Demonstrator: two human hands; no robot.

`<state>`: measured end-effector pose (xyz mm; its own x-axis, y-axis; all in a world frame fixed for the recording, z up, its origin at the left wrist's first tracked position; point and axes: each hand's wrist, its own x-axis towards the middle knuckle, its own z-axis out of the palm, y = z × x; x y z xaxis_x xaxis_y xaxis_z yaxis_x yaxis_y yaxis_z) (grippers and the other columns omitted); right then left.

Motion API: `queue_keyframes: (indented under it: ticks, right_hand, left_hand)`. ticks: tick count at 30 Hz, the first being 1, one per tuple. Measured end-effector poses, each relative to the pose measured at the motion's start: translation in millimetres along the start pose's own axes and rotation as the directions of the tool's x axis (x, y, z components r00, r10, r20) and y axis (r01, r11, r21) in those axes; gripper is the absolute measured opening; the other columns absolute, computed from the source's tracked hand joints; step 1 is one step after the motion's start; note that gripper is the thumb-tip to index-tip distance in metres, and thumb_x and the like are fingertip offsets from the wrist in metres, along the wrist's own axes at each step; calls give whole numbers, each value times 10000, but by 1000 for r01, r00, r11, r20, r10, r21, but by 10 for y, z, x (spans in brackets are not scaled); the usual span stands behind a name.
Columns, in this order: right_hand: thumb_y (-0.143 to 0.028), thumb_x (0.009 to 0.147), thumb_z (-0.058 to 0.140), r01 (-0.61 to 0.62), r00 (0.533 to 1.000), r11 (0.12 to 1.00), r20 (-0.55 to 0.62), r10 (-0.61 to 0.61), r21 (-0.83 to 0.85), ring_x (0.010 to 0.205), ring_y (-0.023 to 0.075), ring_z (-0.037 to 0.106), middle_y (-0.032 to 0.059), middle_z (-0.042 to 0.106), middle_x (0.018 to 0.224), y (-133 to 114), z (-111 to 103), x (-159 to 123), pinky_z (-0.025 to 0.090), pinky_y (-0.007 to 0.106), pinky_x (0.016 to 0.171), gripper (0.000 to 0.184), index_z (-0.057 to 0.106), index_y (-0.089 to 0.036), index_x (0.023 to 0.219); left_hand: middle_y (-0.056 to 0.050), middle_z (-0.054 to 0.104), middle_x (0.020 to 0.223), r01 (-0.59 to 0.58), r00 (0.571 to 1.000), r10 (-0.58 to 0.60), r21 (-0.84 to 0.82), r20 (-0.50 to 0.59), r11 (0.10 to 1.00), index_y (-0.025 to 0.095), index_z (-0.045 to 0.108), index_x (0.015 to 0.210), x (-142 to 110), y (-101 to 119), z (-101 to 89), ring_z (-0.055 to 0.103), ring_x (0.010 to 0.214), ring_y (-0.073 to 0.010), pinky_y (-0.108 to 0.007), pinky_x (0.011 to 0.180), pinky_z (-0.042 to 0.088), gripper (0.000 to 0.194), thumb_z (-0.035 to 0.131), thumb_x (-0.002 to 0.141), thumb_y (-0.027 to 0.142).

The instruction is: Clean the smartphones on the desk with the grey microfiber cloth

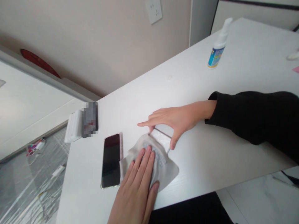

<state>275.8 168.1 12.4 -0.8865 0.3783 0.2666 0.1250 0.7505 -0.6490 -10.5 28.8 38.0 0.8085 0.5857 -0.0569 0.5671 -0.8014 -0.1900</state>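
My left hand lies flat on a light grey cloth, fingers stretched out, thumb towards the right. Beneath the cloth is a white, glossy, flat object with a thin dark edge; only its upper right end shows, and its kind I cannot tell. My right hand, in a black sleeve, holds that end at its edges between thumb and fingers, the index finger pointing out to the left. Just left of the cloth, a phone in a clear case lies with its dark screen up, partly touched by the cloth's edge.
A white spray bottle with a blue label stands at the back right of the white table. On the left edge sit a blurred dark box and a white object. A wall with a socket runs behind.
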Motion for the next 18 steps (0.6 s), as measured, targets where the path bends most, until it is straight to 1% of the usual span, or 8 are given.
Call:
queue_keyframes:
  ticks: [2,4,7,9,11,13,16,18]
  right_hand:
    - [-427,768,926,11,1000,1000,10,-11,9,1245,279,535,103,645,1310,-2,-12,27,328,359,1149,1112,289,-130,1630]
    - [-431,758,933,9,1000,1000,13,-9,6,1246,284,539,100,649,1305,-6,-19,38,322,367,1156,1121,295,-129,1628]
    - [-412,787,907,-5,1000,1000,18,5,-26,1309,309,524,142,604,1413,-13,-1,6,327,393,1167,1100,273,-118,1636]
    - [-344,847,849,-10,1000,998,17,12,-65,1352,315,506,172,537,1513,0,11,-36,334,402,1170,1016,258,-120,1642]
    - [-335,872,822,-20,1000,996,5,21,-87,1372,321,495,193,490,1562,16,17,-66,337,401,1172,980,259,-104,1640]
    - [-410,842,861,-35,999,997,2,35,-70,1359,321,505,187,538,1517,11,21,-64,338,392,1172,1041,270,-91,1637]
    - [-468,757,926,-24,999,1000,21,24,-19,1320,299,525,129,637,1391,-20,1,-5,323,366,1176,1139,291,-106,1631]
    - [-450,750,937,5,1000,1000,22,-4,-9,1305,288,530,97,659,1357,-28,-29,37,306,366,1184,1124,306,-141,1628]
  left_hand:
    - [-161,201,1735,1,999,-1,0,-34,1000,-15,227,1618,-275,-14,-17,182,1616,-247,-369,1293,189,636,351,1087,313]
    - [-159,184,1739,26,1000,-26,-9,-17,1000,-9,219,1622,-292,-17,-22,162,1619,-260,-384,1294,200,644,370,1086,314]
    - [-96,239,1733,-3,1000,3,-64,1,998,81,208,1646,149,-6,0,221,1606,-255,-409,1249,337,655,393,1091,377]
    - [-80,227,1736,-11,1000,13,-125,13,992,103,176,1655,495,-35,0,215,1608,-251,-434,1244,363,675,385,1095,418]
    - [-63,211,1740,-29,999,32,-144,21,989,115,150,1660,629,-58,-3,201,1611,-242,-441,1257,346,676,380,1097,411]
    - [-62,219,1738,-35,999,37,-110,17,993,113,161,1658,468,-34,9,211,1609,-233,-427,1252,350,674,391,1092,398]
    - [-109,250,1730,0,1000,1,-30,10,1000,65,229,1638,-75,10,9,222,1607,-243,-385,1241,345,654,403,1082,363]
    - [-149,248,1726,5,1000,-4,-18,17,1000,21,243,1624,-316,-3,-15,225,1605,-262,-381,1245,326,650,393,1079,341]
